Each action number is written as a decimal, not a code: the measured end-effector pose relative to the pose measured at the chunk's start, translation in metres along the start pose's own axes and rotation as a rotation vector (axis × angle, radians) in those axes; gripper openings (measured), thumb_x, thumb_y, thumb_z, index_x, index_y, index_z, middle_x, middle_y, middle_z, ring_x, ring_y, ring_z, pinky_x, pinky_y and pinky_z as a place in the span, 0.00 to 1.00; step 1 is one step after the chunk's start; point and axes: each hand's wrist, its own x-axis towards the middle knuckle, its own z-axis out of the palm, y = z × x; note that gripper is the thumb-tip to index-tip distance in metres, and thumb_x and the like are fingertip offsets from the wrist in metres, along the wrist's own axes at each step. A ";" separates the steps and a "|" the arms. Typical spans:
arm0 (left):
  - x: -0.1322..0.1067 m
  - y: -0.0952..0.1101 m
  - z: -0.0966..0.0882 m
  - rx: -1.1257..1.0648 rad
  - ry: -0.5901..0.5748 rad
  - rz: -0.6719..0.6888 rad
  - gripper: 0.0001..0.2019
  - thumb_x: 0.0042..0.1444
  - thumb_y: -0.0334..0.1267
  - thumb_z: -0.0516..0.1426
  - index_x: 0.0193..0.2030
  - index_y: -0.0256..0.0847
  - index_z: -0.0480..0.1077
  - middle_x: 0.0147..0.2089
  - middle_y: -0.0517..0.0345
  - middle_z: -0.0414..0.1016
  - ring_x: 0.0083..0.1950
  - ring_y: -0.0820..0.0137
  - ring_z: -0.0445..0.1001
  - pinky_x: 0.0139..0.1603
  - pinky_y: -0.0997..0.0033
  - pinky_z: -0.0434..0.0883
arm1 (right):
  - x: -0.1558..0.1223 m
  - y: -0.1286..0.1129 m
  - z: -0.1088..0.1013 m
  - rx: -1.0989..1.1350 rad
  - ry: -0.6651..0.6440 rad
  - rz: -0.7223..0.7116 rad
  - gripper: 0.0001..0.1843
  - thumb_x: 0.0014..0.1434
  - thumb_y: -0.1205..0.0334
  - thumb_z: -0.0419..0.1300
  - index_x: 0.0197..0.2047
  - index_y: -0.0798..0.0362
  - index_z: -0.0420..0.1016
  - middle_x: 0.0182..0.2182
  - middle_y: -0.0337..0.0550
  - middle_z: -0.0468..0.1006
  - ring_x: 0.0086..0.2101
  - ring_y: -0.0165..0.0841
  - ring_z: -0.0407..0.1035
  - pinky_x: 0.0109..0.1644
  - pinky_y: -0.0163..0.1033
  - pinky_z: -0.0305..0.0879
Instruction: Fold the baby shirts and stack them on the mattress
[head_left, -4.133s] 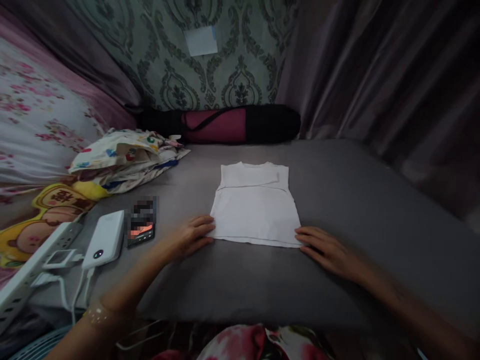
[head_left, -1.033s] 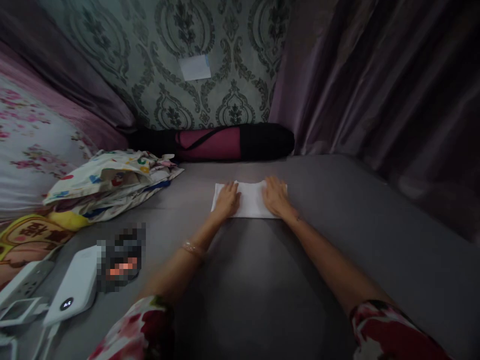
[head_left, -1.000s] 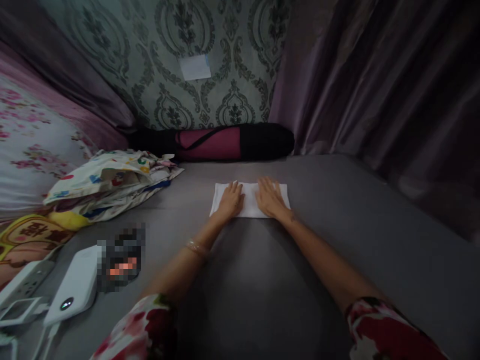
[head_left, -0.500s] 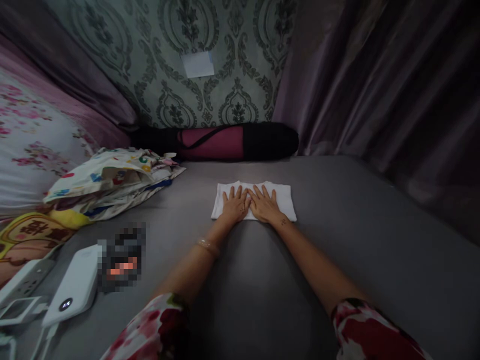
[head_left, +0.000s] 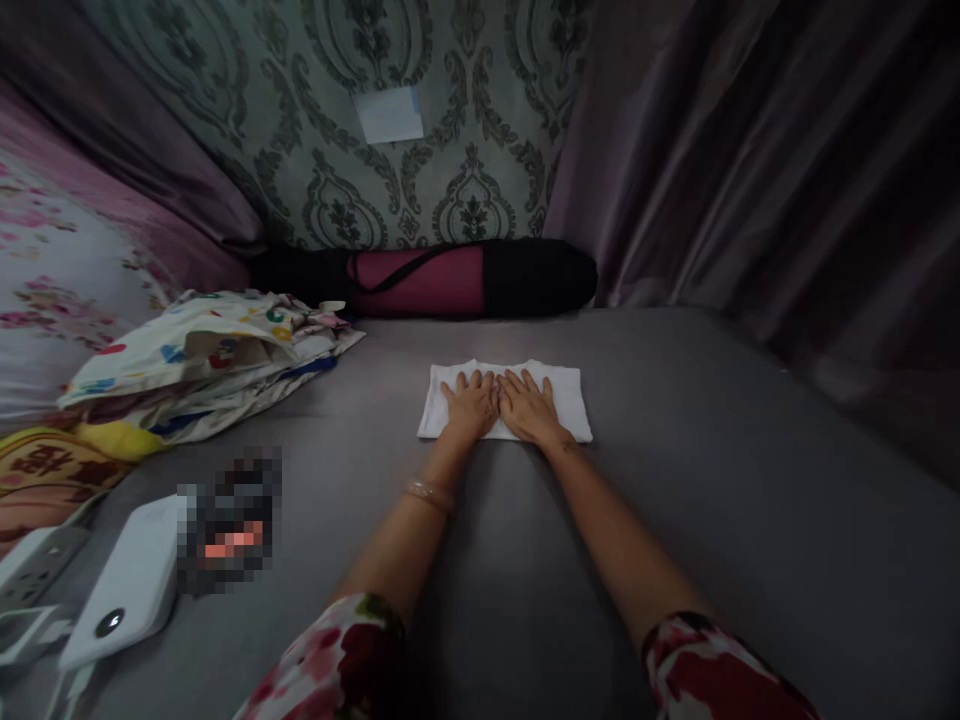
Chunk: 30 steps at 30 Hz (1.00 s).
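Observation:
A folded white cloth lies flat on the grey sheet, its long side running left to right. My left hand rests palm down on the left half of the cloth, fingers spread. Beside it, my right hand presses palm down just right of the middle, its fingers also apart. The two hands nearly meet at the index fingers and thumbs. Neither hand grips anything; the cloth under the palms is hidden. A bangle circles my left wrist.
A black and maroon long bag lies along the patterned wall. To the left are heaped printed fabric, a yellow cushion, a white power bank with a cable, a power strip and a blurred-out object. Curtains hang right.
Both hands stay flat on the cloth, with my left forearm shifted slightly to the right. The view has turned a little, so the items on the left sit further left.

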 end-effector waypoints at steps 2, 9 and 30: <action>-0.001 -0.004 0.004 -0.004 0.010 0.011 0.25 0.68 0.49 0.39 0.67 0.47 0.58 0.69 0.51 0.59 0.69 0.51 0.53 0.65 0.35 0.49 | 0.001 0.002 0.002 0.022 0.007 0.013 0.29 0.69 0.57 0.38 0.69 0.54 0.56 0.68 0.44 0.53 0.67 0.41 0.44 0.68 0.60 0.35; -0.003 -0.028 0.007 -0.019 -0.048 0.104 0.28 0.68 0.52 0.38 0.70 0.45 0.55 0.72 0.55 0.53 0.72 0.56 0.50 0.69 0.44 0.50 | -0.003 0.022 0.004 0.031 0.071 0.069 0.31 0.68 0.59 0.40 0.69 0.67 0.54 0.69 0.54 0.50 0.68 0.40 0.41 0.70 0.46 0.36; 0.003 -0.077 0.004 -0.049 -0.114 -0.018 0.34 0.68 0.53 0.34 0.71 0.29 0.50 0.73 0.44 0.46 0.74 0.56 0.41 0.71 0.54 0.48 | -0.013 0.076 -0.003 0.057 0.007 0.279 0.34 0.69 0.53 0.35 0.70 0.66 0.49 0.70 0.57 0.46 0.68 0.44 0.41 0.69 0.50 0.41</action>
